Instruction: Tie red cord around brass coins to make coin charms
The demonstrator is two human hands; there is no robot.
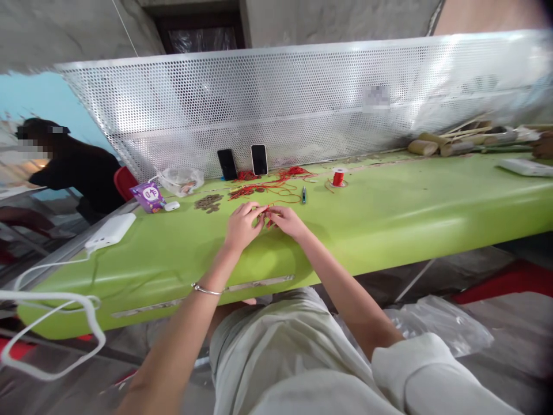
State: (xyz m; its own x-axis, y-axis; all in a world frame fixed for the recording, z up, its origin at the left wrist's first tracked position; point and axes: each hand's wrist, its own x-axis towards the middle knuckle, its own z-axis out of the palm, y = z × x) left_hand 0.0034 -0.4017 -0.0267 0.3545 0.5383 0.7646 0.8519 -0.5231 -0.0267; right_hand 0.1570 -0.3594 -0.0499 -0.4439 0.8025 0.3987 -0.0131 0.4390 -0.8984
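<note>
My left hand [244, 223] and my right hand [285, 220] meet over the green table, fingertips pinched around a red cord [268, 217]. Small details of the cord between the fingers are hidden. Beyond the hands lies a tangle of red cords [276, 185], some with small dark round pieces on them. To the left of my left hand sits a pile of brown coin-like discs [208, 202]. A small teal cutter-like tool [303, 195] rests behind my right hand, and a spool of red thread [339, 177] stands farther right.
Two phones [259, 159] lean against the perforated metal panel [302, 104]. At left are a purple packet [148, 196], a clear plastic bag [181, 181] and a white power strip [111, 230] with a cable. Bamboo pieces [423, 147] lie at far right. A person [82, 161] sits beyond the left edge.
</note>
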